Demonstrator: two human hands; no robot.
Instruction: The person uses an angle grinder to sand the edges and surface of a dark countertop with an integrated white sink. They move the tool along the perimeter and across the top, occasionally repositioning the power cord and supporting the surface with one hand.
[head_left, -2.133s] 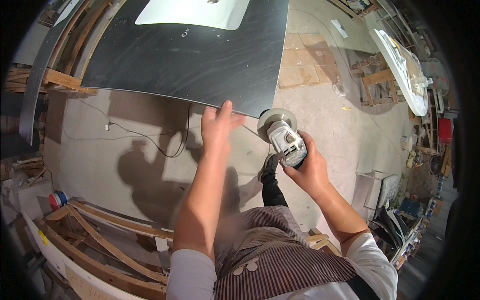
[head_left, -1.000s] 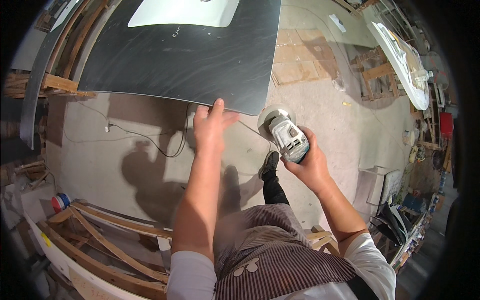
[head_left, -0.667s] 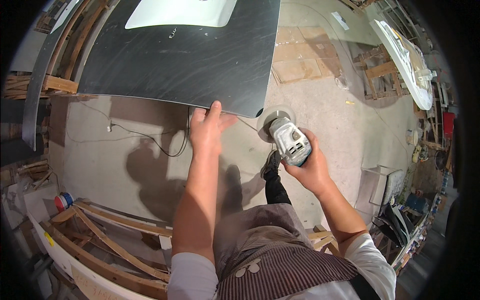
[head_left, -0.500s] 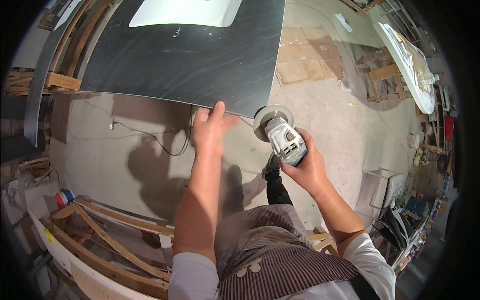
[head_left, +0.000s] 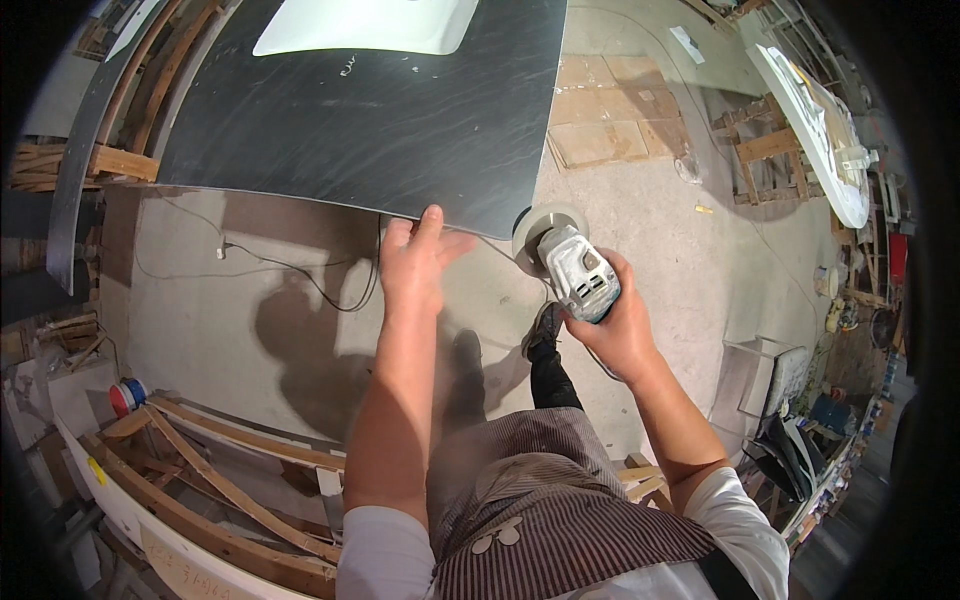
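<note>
2 arms (head_left: 398,420) reach forward — left hand (head_left: 411,268) spread at dark slab (head_left: 350,130), right hand (head_left: 624,335) clasping grinder (head_left: 582,276).

A white rounded basin (head_left: 370,25) lay within the outline of a dark grey flat slab (head_left: 360,130). At the slab's near right corner was a white-bodied angle grinder (head_left: 580,275). Flat brown cardboard (head_left: 605,110) lay rightward on the pale grey floor (head_left: 670,250), a brown wooden frame (head_left: 212,470) nearer, leftward.

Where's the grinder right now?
In the head view, the grinder is right of centre, held in the right hand, with its disc beside the near right corner of the black slab.
</note>
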